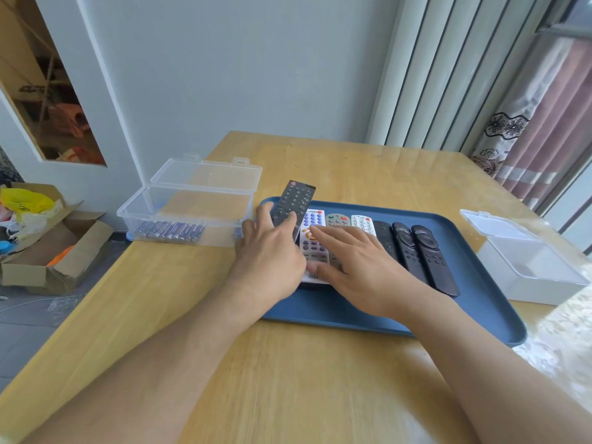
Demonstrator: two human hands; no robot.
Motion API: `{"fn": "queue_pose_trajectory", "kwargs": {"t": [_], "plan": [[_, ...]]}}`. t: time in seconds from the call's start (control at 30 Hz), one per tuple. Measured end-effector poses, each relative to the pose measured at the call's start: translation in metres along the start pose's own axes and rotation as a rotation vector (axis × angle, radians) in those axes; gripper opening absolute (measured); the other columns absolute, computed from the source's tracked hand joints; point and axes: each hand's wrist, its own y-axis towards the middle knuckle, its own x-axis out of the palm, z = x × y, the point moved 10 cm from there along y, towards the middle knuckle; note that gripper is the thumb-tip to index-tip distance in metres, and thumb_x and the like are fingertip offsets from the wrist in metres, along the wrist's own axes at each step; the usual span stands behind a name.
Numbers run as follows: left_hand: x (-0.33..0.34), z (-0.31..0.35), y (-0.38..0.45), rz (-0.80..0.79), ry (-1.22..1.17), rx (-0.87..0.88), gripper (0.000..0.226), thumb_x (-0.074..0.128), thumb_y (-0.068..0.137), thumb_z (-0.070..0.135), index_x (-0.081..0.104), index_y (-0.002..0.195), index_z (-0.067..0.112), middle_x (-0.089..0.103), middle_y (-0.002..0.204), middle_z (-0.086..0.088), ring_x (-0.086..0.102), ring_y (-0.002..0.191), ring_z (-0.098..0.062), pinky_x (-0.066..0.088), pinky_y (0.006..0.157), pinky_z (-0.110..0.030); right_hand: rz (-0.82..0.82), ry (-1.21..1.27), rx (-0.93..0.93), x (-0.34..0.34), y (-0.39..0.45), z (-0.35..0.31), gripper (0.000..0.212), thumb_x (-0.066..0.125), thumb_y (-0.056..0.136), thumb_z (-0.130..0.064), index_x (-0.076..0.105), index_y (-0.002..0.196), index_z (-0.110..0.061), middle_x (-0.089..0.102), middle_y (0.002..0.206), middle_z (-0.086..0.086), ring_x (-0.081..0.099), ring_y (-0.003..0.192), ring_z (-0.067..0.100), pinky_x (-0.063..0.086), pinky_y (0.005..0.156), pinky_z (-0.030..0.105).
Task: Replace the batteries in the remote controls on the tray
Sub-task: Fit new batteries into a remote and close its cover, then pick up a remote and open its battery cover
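From the head camera, a blue tray (474, 251) lies on a wooden table (320, 379), toward its right side, with a row of remote controls across it. The left hand (269, 254) grips a black remote (293, 203) at its lower end, fingers and thumb curled round it, lifting it tilted above the tray's far left corner. The right hand (355, 264) lies flat with straight fingers on a white remote (312, 238) with blue and orange buttons, just right of the left hand. Further right along the tray lie a grey remote (336, 219), another white remote (363, 222), then three black ones, the last being the rightmost black remote (432, 257).

At the table's left edge stands a clear plastic box (192, 206), lid open, with a row of batteries (169, 230) inside. At the right edge sits a white box (525, 277) with its clear lid raised. On the floor left of the table is a cardboard box (57, 248).
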Motion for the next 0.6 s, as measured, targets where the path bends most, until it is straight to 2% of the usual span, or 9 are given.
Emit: {"fn": "queue_pose_trajectory", "kwargs": {"t": [0.13, 0.3, 0.4, 0.47, 0.53, 0.6], "plan": [[-0.009, -0.001, -0.001, 0.055, 0.042, 0.01, 0.048, 0.048, 0.093, 0.004, 0.05, 0.14, 0.017, 0.026, 0.146, -0.008, 0.038, 0.125, -0.032, 0.04, 0.099, -0.039, -0.099, -0.014, 0.014, 0.012, -0.001, 0.001, 0.088, 0.041, 0.087, -0.076, 0.021, 0.159, -0.03, 0.019, 0.164, -0.017, 0.009, 0.15, 0.01, 0.003, 0.121, 0.028], [0.002, -0.001, -0.004, -0.03, 0.122, 0.017, 0.048, 0.054, 0.092, 0.009, 0.049, 0.14, 0.014, 0.026, 0.151, -0.012, 0.037, 0.131, -0.032, 0.037, 0.104, -0.037, -0.074, 0.017, 0.025, 0.013, 0.0, 0.003, 0.083, 0.043, 0.087, -0.076, 0.027, 0.157, -0.034, 0.022, 0.163, -0.019, 0.011, 0.15, 0.008, 0.007, 0.123, 0.03], [0.008, 0.001, -0.003, -0.081, 0.124, 0.037, 0.04, 0.056, 0.097, 0.014, 0.051, 0.136, 0.01, 0.038, 0.149, -0.011, 0.038, 0.133, -0.031, 0.032, 0.106, -0.034, -0.103, 0.029, 0.018, 0.016, 0.0, 0.0, 0.088, 0.039, 0.083, -0.078, 0.027, 0.157, -0.032, 0.021, 0.163, -0.018, 0.011, 0.15, 0.008, 0.008, 0.123, 0.03], [0.008, 0.001, -0.003, -0.077, 0.078, 0.039, 0.03, 0.048, 0.102, 0.017, 0.054, 0.131, 0.009, 0.043, 0.146, -0.01, 0.04, 0.132, -0.029, 0.033, 0.104, -0.033, -0.128, 0.099, 0.033, 0.015, 0.0, 0.003, 0.089, 0.032, 0.081, -0.079, 0.031, 0.156, -0.032, 0.023, 0.163, -0.016, 0.012, 0.15, 0.008, 0.011, 0.124, 0.034], [0.006, 0.001, -0.002, -0.054, 0.033, 0.041, 0.036, 0.04, 0.106, 0.021, 0.05, 0.139, 0.011, 0.041, 0.151, -0.009, 0.036, 0.139, -0.025, 0.031, 0.107, -0.031, -0.081, 0.147, 0.078, 0.005, 0.001, 0.014, 0.082, 0.022, 0.084, -0.077, 0.037, 0.153, -0.035, 0.028, 0.162, -0.013, 0.015, 0.15, 0.011, 0.015, 0.124, 0.039], [0.006, 0.001, -0.001, -0.055, 0.003, 0.041, 0.045, 0.034, 0.109, 0.03, 0.039, 0.151, 0.015, 0.033, 0.159, -0.006, 0.028, 0.147, -0.022, 0.027, 0.113, -0.033, 0.009, 0.056, 0.198, -0.011, 0.001, 0.039, 0.071, 0.016, 0.092, -0.072, 0.038, 0.152, -0.039, 0.03, 0.162, -0.009, 0.015, 0.15, 0.017, 0.013, 0.123, 0.043]]}}
